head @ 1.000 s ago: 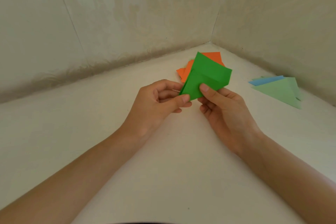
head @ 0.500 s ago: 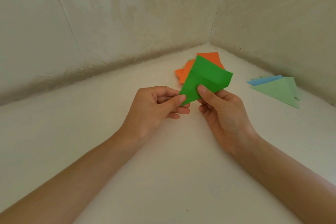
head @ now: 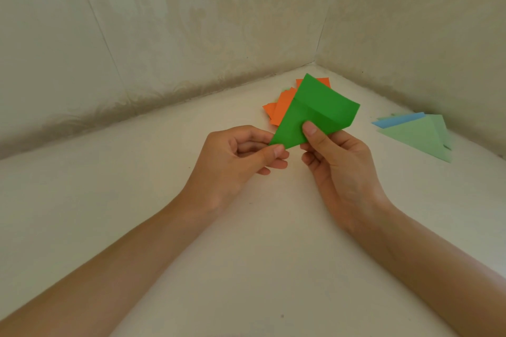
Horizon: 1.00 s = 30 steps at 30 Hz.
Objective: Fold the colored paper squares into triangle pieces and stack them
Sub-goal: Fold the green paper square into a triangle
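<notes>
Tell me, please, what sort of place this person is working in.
Probably a home craft corner: patterned wallpaper behind a pale surface, folded triangles stacked aside, and green paper mid-fold.

The bright green paper (head: 315, 112) is half-folded, with a crease running across it and its right flap curling over. It is held up, tilted, one pointed corner down. Just behind it lie orange squares (head: 280, 109), flat and loosely fanned. Well to its right rests a stack of folded triangles (head: 416, 134), pale green over blue.
</notes>
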Each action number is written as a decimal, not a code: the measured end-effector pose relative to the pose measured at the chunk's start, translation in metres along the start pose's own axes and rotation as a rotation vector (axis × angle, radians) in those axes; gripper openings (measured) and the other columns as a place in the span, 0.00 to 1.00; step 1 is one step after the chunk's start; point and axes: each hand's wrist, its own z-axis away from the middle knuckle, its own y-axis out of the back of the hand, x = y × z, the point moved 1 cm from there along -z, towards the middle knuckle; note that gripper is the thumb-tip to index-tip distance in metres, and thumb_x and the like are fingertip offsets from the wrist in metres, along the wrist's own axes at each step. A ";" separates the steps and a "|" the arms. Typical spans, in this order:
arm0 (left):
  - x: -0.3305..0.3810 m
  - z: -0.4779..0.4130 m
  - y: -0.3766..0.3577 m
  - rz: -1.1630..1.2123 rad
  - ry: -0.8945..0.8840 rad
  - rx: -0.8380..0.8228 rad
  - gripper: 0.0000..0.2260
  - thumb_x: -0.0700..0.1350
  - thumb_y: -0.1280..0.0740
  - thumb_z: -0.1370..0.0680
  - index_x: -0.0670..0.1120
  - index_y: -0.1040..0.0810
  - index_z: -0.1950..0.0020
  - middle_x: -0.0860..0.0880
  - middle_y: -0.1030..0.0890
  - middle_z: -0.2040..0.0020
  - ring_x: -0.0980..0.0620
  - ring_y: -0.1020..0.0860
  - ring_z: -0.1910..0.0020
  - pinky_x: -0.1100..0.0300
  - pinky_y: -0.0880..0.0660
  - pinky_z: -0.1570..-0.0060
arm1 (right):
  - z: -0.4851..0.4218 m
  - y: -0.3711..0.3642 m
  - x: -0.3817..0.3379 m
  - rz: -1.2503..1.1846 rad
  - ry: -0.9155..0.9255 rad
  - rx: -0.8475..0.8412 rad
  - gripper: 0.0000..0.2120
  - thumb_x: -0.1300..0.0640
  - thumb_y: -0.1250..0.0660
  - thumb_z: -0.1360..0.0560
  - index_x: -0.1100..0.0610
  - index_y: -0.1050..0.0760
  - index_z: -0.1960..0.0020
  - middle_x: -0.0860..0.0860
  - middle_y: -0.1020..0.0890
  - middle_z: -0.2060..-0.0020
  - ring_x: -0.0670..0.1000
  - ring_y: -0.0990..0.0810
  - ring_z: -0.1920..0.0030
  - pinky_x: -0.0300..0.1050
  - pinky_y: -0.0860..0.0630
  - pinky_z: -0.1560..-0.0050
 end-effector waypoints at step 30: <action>-0.005 0.001 -0.003 -0.033 -0.051 -0.015 0.08 0.37 0.28 0.30 0.44 0.23 0.53 0.48 0.15 0.60 0.53 0.16 0.62 0.64 0.23 0.65 | 0.000 0.003 -0.004 -0.065 0.050 0.042 0.04 0.62 0.32 0.28 0.59 0.23 0.62 0.49 0.21 0.71 0.44 0.24 0.69 0.37 0.26 0.65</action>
